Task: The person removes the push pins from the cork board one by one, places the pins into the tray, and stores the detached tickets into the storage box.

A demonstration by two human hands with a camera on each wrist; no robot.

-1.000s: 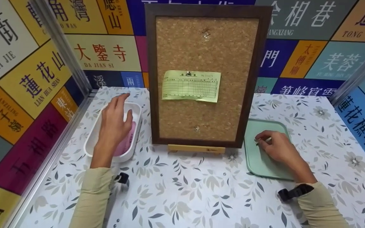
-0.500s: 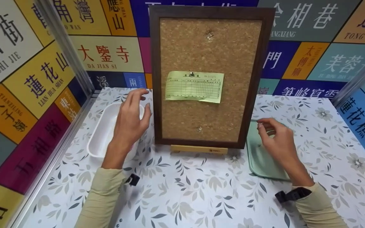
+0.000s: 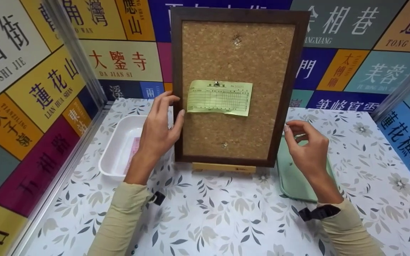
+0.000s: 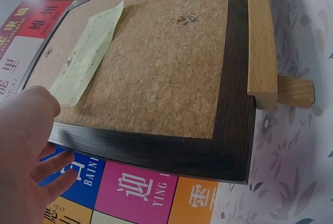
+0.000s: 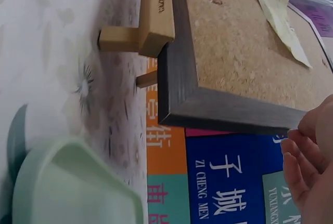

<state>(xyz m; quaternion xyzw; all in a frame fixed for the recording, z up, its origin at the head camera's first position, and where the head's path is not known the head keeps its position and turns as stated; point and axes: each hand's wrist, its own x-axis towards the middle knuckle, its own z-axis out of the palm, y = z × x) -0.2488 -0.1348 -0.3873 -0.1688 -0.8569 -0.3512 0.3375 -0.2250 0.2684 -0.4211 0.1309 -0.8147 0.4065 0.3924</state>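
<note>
A cork board [image 3: 205, 138] in a dark brown frame stands upright on a small wooden stand [image 3: 222, 168]. A green printed slip [image 3: 222, 101] is fixed to its middle by a small shiny fastener at the top. My left hand [image 3: 158, 124] reaches the frame's left edge, thumb in front and spread from the relaxed fingers. On the other side, my right hand [image 3: 308, 149] has its thumb and forefinger tips close together by the right edge. No object shows between those tips. In the right wrist view the thumb [image 5: 317, 122] overlaps the frame's edge.
To the left stands a white tray [image 3: 107, 149] with pink paper [image 3: 132, 151] in it. A green tray [image 3: 297, 185] lies under my right hand, with a small thing [image 3: 290, 164] on it. Walls with large lettering [image 3: 119, 60] enclose the floral tabletop [image 3: 212, 213].
My left hand has moved right from over the white tray to the frame's left edge. My right hand has risen from the green tray to the right edge. The slip stays in place.
</note>
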